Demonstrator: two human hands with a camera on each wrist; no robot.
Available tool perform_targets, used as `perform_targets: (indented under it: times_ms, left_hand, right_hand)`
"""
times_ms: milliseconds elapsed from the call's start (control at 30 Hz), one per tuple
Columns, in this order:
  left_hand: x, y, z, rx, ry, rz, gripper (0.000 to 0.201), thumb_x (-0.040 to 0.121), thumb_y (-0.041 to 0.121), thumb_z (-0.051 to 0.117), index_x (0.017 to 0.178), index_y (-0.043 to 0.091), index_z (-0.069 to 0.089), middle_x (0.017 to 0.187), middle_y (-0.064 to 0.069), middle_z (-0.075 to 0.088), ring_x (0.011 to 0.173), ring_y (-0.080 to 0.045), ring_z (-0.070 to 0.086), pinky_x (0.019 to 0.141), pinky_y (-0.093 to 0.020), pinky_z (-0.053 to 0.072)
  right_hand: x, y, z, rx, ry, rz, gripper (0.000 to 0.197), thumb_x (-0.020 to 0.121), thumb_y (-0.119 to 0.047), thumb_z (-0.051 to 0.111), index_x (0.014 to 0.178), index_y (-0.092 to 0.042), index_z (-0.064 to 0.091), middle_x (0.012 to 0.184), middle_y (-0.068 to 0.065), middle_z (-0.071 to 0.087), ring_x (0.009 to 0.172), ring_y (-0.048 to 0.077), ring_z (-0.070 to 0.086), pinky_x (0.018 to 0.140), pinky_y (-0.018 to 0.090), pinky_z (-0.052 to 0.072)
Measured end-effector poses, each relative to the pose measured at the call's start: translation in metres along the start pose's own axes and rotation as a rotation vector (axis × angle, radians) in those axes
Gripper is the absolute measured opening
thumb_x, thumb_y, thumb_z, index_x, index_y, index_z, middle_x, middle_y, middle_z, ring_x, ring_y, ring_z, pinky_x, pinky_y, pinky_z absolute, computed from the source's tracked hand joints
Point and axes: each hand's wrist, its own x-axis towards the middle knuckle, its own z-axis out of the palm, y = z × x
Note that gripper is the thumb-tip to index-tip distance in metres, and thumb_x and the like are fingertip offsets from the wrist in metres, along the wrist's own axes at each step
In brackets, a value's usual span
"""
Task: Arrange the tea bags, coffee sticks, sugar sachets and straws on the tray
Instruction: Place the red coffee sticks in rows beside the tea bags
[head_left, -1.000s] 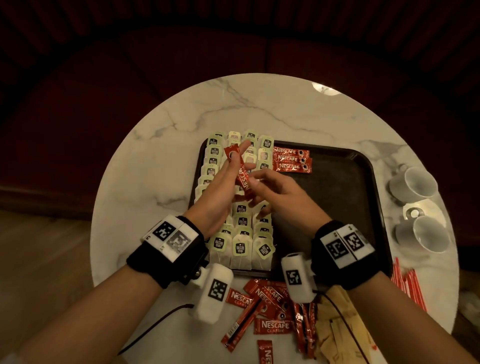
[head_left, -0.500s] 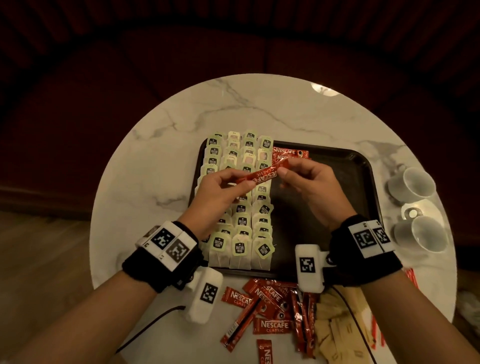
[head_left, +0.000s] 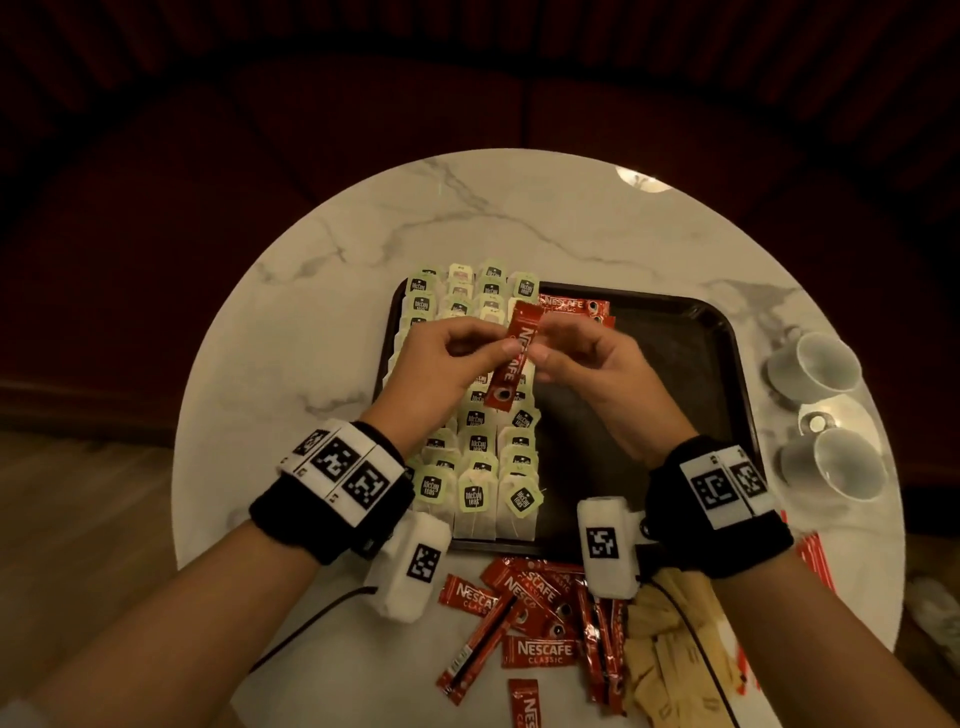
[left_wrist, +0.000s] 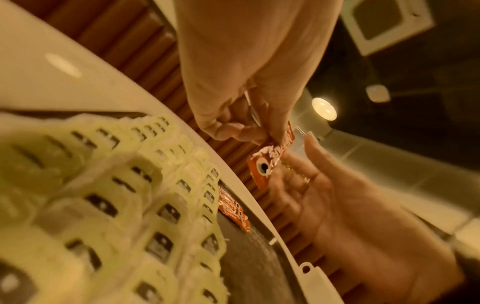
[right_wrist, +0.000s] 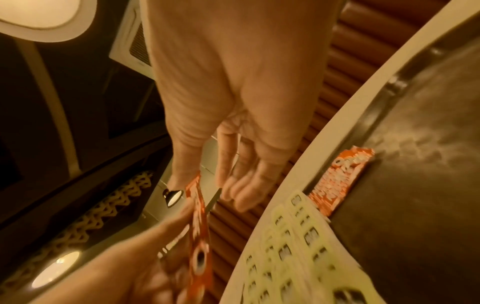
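A red coffee stick (head_left: 511, 364) hangs tilted, nearly lengthwise, above the tea bags (head_left: 472, 493) that fill the left part of the black tray (head_left: 727, 332). My left hand (head_left: 500, 347) pinches its middle from the left. My right hand (head_left: 540, 340) pinches it from the right with thumb and forefinger, the other fingers loose. The right wrist view shows the stick (right_wrist: 198, 216) between that thumb and forefinger. A few coffee sticks (head_left: 571, 304) lie flat at the tray's far edge. Loose coffee sticks (head_left: 519, 613), brown sugar sachets (head_left: 670, 649) and red straws (head_left: 813, 561) lie on the table in front.
The round marble table (head_left: 363, 218) carries two white cups (head_left: 813, 366) (head_left: 836, 462) at its right edge. The right half of the tray is bare black. Dark red seating curves behind the table.
The stick lay crosswise between both hands half a second ago; now it is turned nearly lengthwise, its cup-print end toward me. Both hands have drawn close together.
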Motion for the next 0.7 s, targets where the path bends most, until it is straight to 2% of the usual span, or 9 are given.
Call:
perform_targets:
  times_ms: [67, 100, 200, 300, 367, 433, 567, 633, 700]
  left_hand:
    - [-0.001, -0.003, 0.002, -0.077, 0.033, -0.049, 0.010, 0.085, 0.010, 0.070, 0.095, 0.010, 0.069, 0.088, -0.003, 0.075, 0.081, -0.012, 0.071, 0.078, -0.022, 0.056]
    - [-0.001, -0.004, 0.004, -0.116, 0.042, -0.075, 0.010, 0.085, 0.008, 0.069, 0.095, 0.008, 0.067, 0.084, -0.004, 0.074, 0.077, -0.012, 0.070, 0.075, -0.023, 0.056]
    - [-0.002, -0.008, 0.005, -0.169, 0.032, -0.123, 0.017, 0.087, 0.007, 0.067, 0.104, 0.005, 0.064, 0.085, -0.007, 0.074, 0.075, -0.011, 0.070, 0.071, -0.021, 0.057]
    - [-0.002, -0.012, 0.003, -0.119, 0.016, -0.135, 0.019, 0.089, 0.006, 0.065, 0.107, 0.005, 0.064, 0.095, -0.008, 0.072, 0.080, -0.011, 0.070, 0.070, -0.021, 0.057]
    - [-0.002, -0.016, 0.000, -0.045, 0.031, -0.129, 0.012, 0.089, 0.008, 0.065, 0.101, 0.009, 0.066, 0.096, -0.005, 0.071, 0.084, -0.009, 0.067, 0.072, -0.022, 0.057]
    - [-0.002, -0.020, -0.007, 0.094, 0.085, -0.085, 0.008, 0.090, 0.012, 0.065, 0.097, 0.015, 0.067, 0.097, 0.004, 0.069, 0.087, -0.004, 0.064, 0.076, -0.021, 0.055]
    - [0.001, -0.030, -0.029, 0.284, 0.233, -0.064, 0.010, 0.095, 0.018, 0.059, 0.102, 0.021, 0.064, 0.103, 0.010, 0.064, 0.095, -0.003, 0.058, 0.081, -0.016, 0.046]
    - [0.002, -0.035, -0.039, 0.293, 0.281, -0.117, 0.011, 0.095, 0.019, 0.058, 0.105, 0.020, 0.063, 0.105, 0.007, 0.065, 0.094, -0.003, 0.059, 0.086, -0.021, 0.048]
    - [0.003, -0.041, -0.049, 0.296, 0.294, -0.191, 0.014, 0.094, 0.021, 0.059, 0.108, 0.019, 0.062, 0.109, 0.002, 0.064, 0.098, -0.010, 0.060, 0.092, -0.031, 0.050]
  right_hand:
    - [-0.004, 0.008, 0.005, 0.007, -0.039, 0.060, 0.032, 0.084, -0.023, 0.071, 0.115, -0.018, 0.065, 0.101, -0.008, 0.073, 0.096, 0.008, 0.069, 0.085, 0.026, 0.056]
    - [-0.006, 0.012, 0.007, 0.010, -0.057, 0.068, 0.027, 0.086, -0.017, 0.069, 0.113, -0.016, 0.065, 0.098, -0.006, 0.074, 0.092, 0.009, 0.070, 0.081, 0.024, 0.056]
    - [-0.008, 0.018, 0.005, 0.046, -0.030, 0.057, 0.020, 0.088, -0.014, 0.066, 0.108, -0.013, 0.068, 0.096, 0.003, 0.073, 0.088, 0.016, 0.070, 0.081, 0.028, 0.058]
    - [-0.004, 0.023, -0.004, 0.159, 0.083, 0.055, 0.027, 0.078, -0.018, 0.070, 0.105, -0.012, 0.068, 0.087, 0.003, 0.073, 0.079, 0.015, 0.068, 0.073, 0.026, 0.059]
    - [0.003, 0.030, -0.015, 0.213, 0.201, 0.061, 0.025, 0.078, -0.014, 0.072, 0.102, -0.010, 0.066, 0.084, 0.002, 0.073, 0.074, 0.014, 0.068, 0.069, 0.024, 0.058]
    - [0.012, 0.039, -0.032, 0.227, 0.337, 0.066, 0.014, 0.084, -0.008, 0.070, 0.097, -0.010, 0.067, 0.084, 0.004, 0.073, 0.073, 0.013, 0.067, 0.068, 0.021, 0.057]
    - [0.027, 0.056, -0.065, 0.143, 0.483, 0.077, 0.010, 0.092, -0.015, 0.065, 0.101, -0.012, 0.069, 0.094, 0.003, 0.070, 0.080, 0.009, 0.065, 0.072, 0.022, 0.055]
    - [0.035, 0.063, -0.073, 0.048, 0.493, 0.124, 0.015, 0.095, -0.016, 0.062, 0.108, -0.010, 0.067, 0.100, 0.005, 0.068, 0.083, 0.010, 0.064, 0.077, 0.024, 0.055]
    - [0.042, 0.069, -0.077, -0.045, 0.490, 0.171, 0.022, 0.097, -0.017, 0.060, 0.115, -0.006, 0.066, 0.097, 0.005, 0.068, 0.082, 0.011, 0.063, 0.077, 0.025, 0.054]
